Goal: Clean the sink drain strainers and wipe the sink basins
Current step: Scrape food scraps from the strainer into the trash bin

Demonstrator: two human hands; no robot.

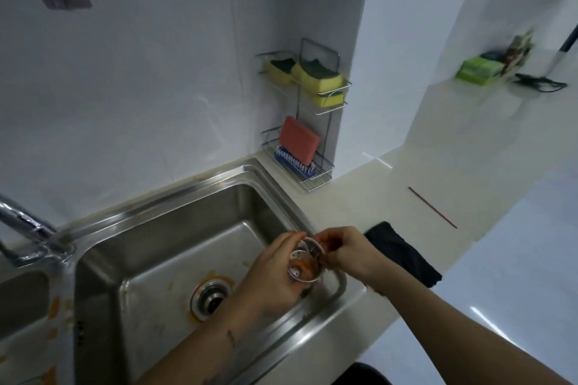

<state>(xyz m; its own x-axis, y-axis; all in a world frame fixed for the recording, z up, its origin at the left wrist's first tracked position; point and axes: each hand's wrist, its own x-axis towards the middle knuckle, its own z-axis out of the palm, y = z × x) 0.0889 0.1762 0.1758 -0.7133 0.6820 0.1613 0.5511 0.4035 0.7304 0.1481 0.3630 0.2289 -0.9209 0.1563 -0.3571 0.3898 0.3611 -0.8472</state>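
A metal drain strainer (pixel 306 262) smeared with orange residue is held above the right corner of the right sink basin (pixel 175 247). My left hand (pixel 269 275) cups it from below and the left. My right hand (pixel 350 255) pinches its upper rim from the right. The open drain hole (pixel 212 298) in the basin floor has orange stains around it. Part of the left basin (pixel 22 297) shows at the left edge, with orange smears on the divider beside it.
A black cloth (pixel 403 255) lies on the counter right of the sink. A wire rack (pixel 308 122) in the corner holds yellow sponges, a pink sponge and a blue brush. The faucet (pixel 28 228) stands at the left. A thin red stick (pixel 433 208) lies on the counter.
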